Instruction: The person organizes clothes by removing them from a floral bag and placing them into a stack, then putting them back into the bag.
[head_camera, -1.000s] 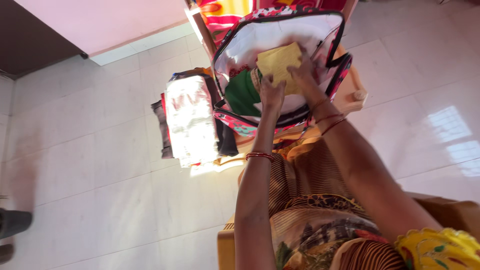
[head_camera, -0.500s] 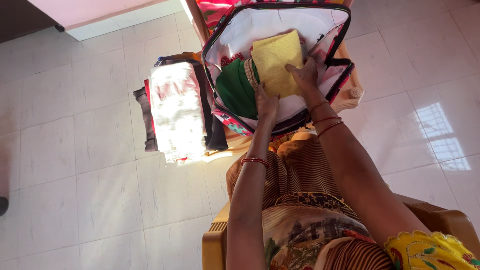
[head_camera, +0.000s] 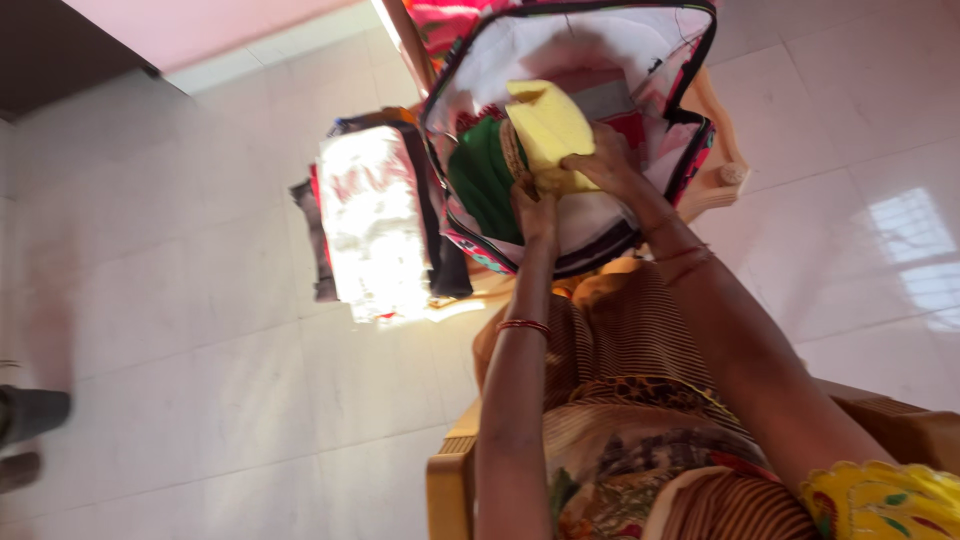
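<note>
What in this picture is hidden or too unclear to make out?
- Bottom of the open bag: covered by the yellow cloth and green cloth.
- Right hand and left hand: blurred, so the grip is unclear.
- Stacked clothes: washed out by sunlight.
- Dark object: cut by the left edge.
</note>
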